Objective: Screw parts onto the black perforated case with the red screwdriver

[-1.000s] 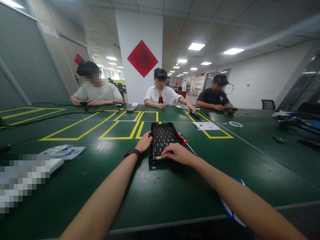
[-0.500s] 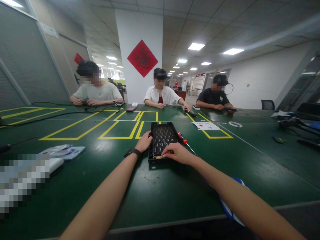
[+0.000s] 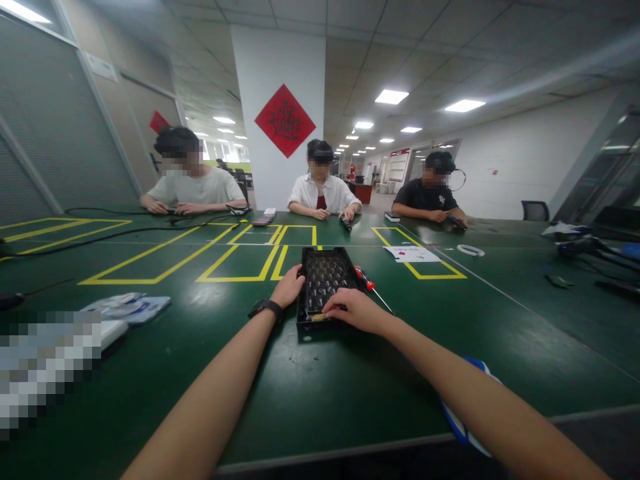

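We're gripping black tray [image 3: 326,268] with left hand [image 3: 289,288]; right hand [image 3: 357,309] at yellow strip [image 3: 317,318], hold unclear; loose bracing possibly risking skid.

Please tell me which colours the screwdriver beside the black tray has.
Red and black handle, silvery shaft; head view.

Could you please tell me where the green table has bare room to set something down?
The green table is bare right of the screwdriver, on this side of the white paper, and between the blue-and-white packet and left hand. It is crowded around the black case, between left hand, right hand and screwdriver.
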`<state>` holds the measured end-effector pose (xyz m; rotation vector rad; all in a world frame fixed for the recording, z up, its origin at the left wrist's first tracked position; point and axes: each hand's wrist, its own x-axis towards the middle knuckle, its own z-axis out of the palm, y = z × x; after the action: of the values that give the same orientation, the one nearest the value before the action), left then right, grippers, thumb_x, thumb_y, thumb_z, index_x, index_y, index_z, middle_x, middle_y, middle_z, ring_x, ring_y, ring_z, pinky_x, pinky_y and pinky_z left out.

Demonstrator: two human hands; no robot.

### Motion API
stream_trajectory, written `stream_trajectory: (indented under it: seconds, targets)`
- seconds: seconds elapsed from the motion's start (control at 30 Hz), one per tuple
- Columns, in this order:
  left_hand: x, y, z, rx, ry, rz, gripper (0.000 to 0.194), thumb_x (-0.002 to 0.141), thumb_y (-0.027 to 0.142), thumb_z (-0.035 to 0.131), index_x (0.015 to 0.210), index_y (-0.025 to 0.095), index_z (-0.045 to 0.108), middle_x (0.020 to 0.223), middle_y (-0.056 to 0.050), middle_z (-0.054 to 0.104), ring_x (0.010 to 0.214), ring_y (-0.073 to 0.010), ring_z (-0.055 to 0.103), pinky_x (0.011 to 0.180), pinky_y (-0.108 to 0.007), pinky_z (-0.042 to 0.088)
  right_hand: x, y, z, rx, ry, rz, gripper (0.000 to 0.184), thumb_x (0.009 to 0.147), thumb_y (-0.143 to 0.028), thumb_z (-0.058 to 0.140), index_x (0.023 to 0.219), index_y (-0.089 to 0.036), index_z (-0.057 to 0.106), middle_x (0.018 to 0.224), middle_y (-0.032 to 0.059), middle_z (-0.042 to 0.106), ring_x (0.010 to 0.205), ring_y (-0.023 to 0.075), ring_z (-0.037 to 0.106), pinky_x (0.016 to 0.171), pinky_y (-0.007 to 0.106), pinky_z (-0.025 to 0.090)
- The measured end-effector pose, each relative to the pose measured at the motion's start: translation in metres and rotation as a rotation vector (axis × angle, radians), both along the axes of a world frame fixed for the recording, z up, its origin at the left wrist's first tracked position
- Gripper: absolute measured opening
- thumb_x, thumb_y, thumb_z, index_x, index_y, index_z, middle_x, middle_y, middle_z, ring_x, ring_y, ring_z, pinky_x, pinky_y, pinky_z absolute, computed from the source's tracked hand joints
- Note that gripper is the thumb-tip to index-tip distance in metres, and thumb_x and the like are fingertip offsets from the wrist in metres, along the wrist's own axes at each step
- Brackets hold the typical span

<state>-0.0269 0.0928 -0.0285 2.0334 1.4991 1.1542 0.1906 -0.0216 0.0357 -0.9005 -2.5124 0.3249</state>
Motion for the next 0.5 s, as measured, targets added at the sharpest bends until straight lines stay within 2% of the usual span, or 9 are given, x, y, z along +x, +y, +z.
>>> stream_trajectory:
  seconds: [0.27, 0.5]
  targets:
    - [0.001, 0.001, -0.001, 0.012, -0.012, -0.008, 0.052, 0.076, 0.019, 0.037, 0.126, 0.008, 0.041, 0.131, -0.012, 0.045, 0.123, -0.0204, 0.039, 0.106, -0.035, 0.025, 0.0, 0.003, -0.001, -0.036, 0.025, 0.047, 0.02, 0.082, -0.028, 0.053, 0.089, -0.017, 0.068, 0.087, 0.0044, 0.068, 0.082, 0.0138, 0.058, 0.078, 0.025, 0.04]
    - [0.001, -0.001, 0.0, 0.012, -0.019, -0.007, 0.052, 0.076, 0.019, 0.038, 0.127, 0.008, 0.041, 0.132, -0.013, 0.043, 0.123, -0.0212, 0.038, 0.106, -0.036, 0.025, -0.008, 0.023, 0.019, -0.373, -0.146, 0.139, 0.025, 0.072, -0.031, 0.063, 0.087, -0.013, 0.068, 0.074, 0.004, 0.067, 0.065, 0.0121, 0.06, 0.059, 0.02, 0.043]
